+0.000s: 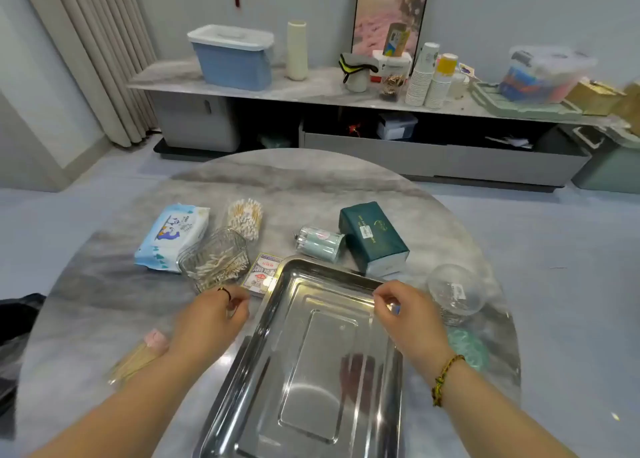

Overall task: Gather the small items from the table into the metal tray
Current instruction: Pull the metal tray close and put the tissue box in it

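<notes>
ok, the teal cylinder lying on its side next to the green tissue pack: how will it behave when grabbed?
The cylinder lies on its side, so a push would probably roll it. Its clear, smooth wall may slip in fingers. It looks packed with swabs, so likely light; the lid could pop off.

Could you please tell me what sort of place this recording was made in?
Probably a home living room: a round marble-look table, a low media-style sideboard cluttered with household bits, and a floor-length curtain.
</notes>
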